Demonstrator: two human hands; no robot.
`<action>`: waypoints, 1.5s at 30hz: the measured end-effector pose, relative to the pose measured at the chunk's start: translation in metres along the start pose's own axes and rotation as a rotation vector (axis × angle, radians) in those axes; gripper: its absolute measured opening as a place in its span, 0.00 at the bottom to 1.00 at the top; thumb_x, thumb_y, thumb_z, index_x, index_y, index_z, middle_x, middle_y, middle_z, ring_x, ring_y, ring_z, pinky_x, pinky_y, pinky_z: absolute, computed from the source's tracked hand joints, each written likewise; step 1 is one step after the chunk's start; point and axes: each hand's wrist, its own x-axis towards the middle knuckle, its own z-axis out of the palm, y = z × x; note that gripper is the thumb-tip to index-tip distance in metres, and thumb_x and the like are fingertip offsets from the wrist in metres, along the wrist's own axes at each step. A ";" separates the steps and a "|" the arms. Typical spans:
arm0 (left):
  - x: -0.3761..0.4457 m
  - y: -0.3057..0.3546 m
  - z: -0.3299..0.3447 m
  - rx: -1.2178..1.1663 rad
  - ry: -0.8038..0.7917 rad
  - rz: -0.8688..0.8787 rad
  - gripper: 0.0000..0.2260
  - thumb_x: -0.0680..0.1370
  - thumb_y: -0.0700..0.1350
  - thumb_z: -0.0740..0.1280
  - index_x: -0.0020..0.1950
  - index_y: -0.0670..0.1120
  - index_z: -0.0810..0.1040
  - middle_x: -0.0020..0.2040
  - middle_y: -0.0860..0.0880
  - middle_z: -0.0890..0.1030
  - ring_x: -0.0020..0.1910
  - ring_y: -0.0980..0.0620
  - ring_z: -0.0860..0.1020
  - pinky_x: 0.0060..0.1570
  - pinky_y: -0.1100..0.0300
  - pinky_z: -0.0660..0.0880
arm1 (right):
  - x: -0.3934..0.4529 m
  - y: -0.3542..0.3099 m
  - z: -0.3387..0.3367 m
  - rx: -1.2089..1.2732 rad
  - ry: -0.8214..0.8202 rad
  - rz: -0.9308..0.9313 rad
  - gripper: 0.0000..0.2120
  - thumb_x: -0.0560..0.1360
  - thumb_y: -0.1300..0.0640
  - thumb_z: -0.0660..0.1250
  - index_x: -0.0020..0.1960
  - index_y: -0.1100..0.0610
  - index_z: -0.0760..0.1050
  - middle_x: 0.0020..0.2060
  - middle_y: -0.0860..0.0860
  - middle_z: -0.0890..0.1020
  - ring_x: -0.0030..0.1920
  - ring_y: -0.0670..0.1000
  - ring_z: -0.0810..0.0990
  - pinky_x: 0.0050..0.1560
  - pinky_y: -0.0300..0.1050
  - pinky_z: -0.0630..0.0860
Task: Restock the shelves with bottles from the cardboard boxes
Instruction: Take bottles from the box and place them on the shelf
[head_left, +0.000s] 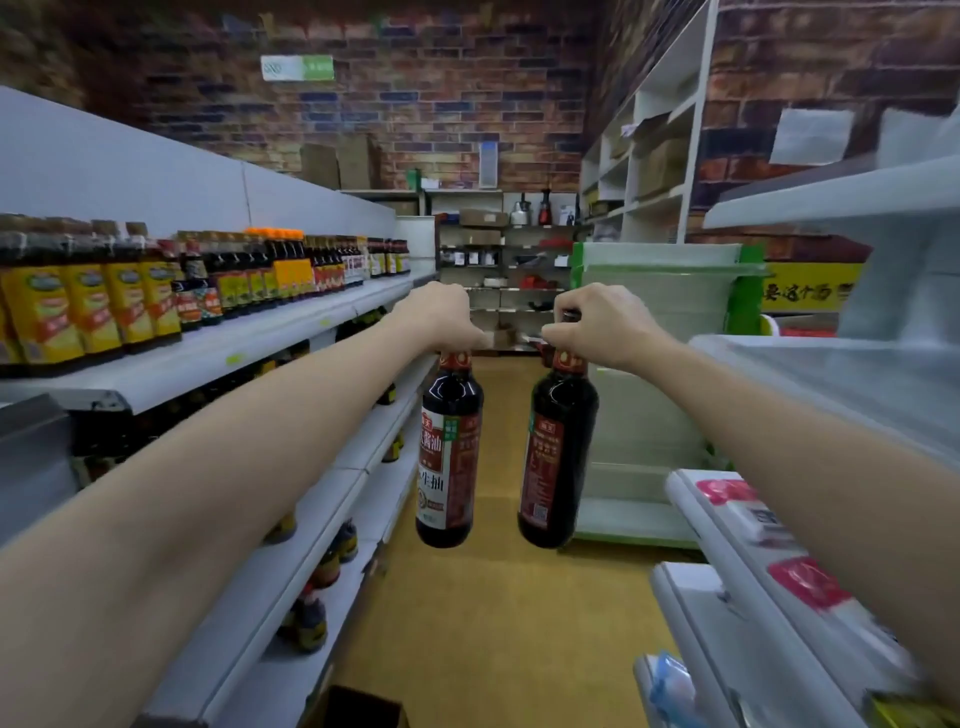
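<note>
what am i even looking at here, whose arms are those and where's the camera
The camera sits on a person's head and looks forward and down, so the two bare arms are the wearer's own. There is no robot. The left hand grips a dark sauce bottle by its neck, and the right hand grips a second dark bottle the same way; both hang over the yellow floor of a shop aisle. The left shelves carry rows of similar bottles. An open cardboard box shows at the bottom edge.

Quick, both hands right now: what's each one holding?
Left hand: grips the left dark bottle by its neck.
Right hand: grips the right dark bottle by its neck.
</note>
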 end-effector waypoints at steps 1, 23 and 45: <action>0.021 -0.003 0.009 0.023 0.000 -0.001 0.15 0.75 0.51 0.67 0.34 0.43 0.69 0.29 0.49 0.69 0.27 0.51 0.68 0.26 0.61 0.63 | 0.018 0.013 0.013 0.022 0.007 -0.005 0.13 0.72 0.49 0.65 0.34 0.56 0.69 0.32 0.51 0.74 0.40 0.56 0.75 0.40 0.47 0.72; 0.479 -0.207 0.108 0.113 0.065 -0.201 0.18 0.75 0.48 0.66 0.30 0.44 0.63 0.27 0.49 0.63 0.25 0.53 0.61 0.23 0.62 0.57 | 0.507 0.109 0.282 0.005 -0.075 -0.166 0.12 0.74 0.47 0.65 0.37 0.53 0.72 0.35 0.50 0.75 0.38 0.53 0.75 0.33 0.43 0.67; 0.927 -0.350 0.237 0.050 0.099 -0.388 0.18 0.74 0.48 0.67 0.30 0.44 0.62 0.27 0.49 0.61 0.25 0.52 0.60 0.24 0.62 0.56 | 0.945 0.233 0.515 0.155 -0.049 -0.267 0.14 0.73 0.50 0.66 0.33 0.55 0.67 0.30 0.50 0.71 0.32 0.50 0.70 0.31 0.42 0.62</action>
